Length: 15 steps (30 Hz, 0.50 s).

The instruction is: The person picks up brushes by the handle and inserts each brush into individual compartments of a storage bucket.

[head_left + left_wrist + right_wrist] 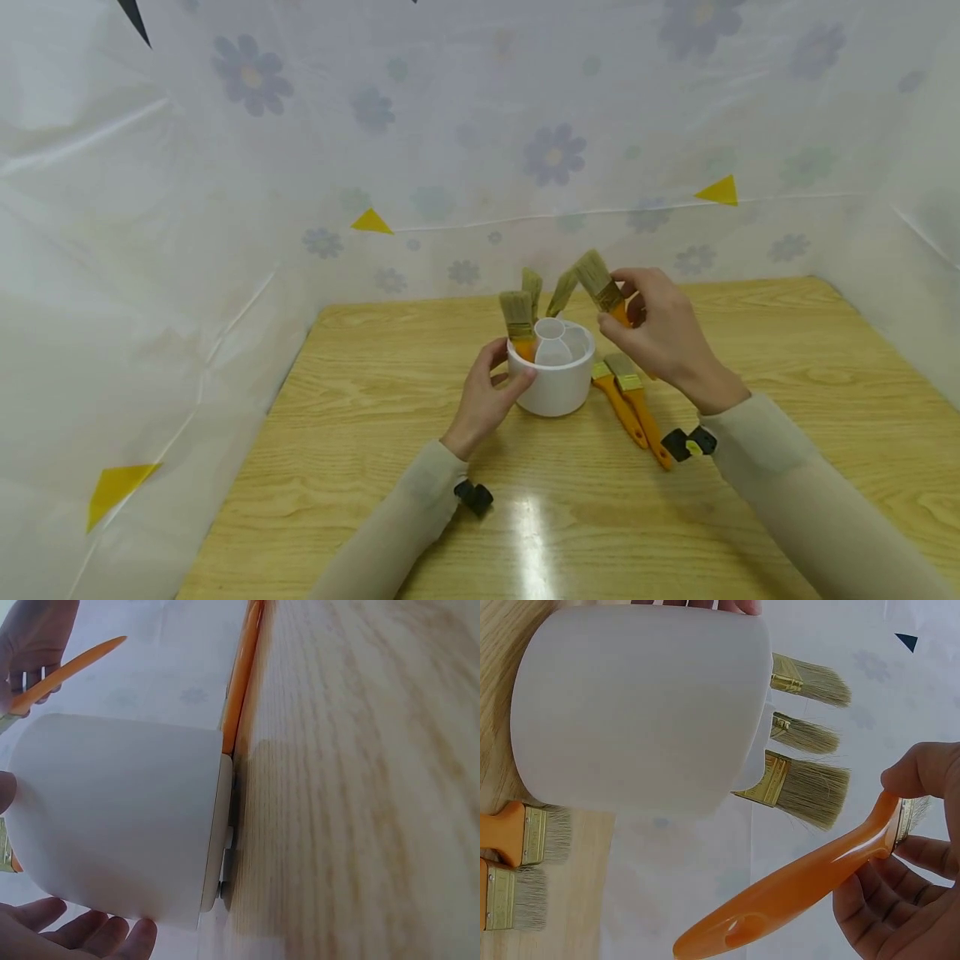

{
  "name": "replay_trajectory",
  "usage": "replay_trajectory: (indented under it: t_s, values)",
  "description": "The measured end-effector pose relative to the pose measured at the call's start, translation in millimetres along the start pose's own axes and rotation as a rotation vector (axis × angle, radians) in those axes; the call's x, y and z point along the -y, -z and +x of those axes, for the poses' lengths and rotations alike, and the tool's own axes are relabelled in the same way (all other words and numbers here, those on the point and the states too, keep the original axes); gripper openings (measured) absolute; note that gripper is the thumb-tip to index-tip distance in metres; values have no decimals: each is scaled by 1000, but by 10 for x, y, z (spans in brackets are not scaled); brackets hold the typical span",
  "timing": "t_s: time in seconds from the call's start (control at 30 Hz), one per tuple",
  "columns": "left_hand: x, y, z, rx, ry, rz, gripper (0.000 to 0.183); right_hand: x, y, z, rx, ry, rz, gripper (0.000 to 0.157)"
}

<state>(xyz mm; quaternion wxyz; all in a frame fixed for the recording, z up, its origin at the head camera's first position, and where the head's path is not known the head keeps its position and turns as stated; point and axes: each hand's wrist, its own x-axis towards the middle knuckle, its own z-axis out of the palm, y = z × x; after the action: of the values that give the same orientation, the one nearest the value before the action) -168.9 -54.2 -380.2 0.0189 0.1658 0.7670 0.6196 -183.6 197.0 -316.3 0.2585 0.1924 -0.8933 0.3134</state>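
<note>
Pale flower-printed sheeting (465,158) rose beyond both my hands, with yellow triangles (371,222) on it, and ran down to the far edge of the wood-grained table (360,433). My left hand (487,396) gripped a white holder (555,393), thumb and fingers curled about its side, and the holder stood just right of that palm. Three upright brushes (517,312) crowded its mouth, one of them right above my left fingers, and a white inner piece (553,353) took up more of the room between them. My right hand (663,329), raised beyond and to the right of the holder, pinched another brush (780,892) near its metal band, bristles up, handle slanting down below my fingers. Under that hand, two more brushes (639,408) lay side by side against the table, close by the holder and partly in the way of my right wrist (their handles pointed back toward me). Dark devices (690,443) sat at both my cuffs, below the hands.
</note>
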Motion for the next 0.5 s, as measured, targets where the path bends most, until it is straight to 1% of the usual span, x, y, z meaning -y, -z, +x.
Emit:
replay_trajectory:
  t_s: [0.5]
  values:
    - [1, -2, 5, 1, 16, -14, 61, 110, -5, 100, 1, 18, 39, 52]
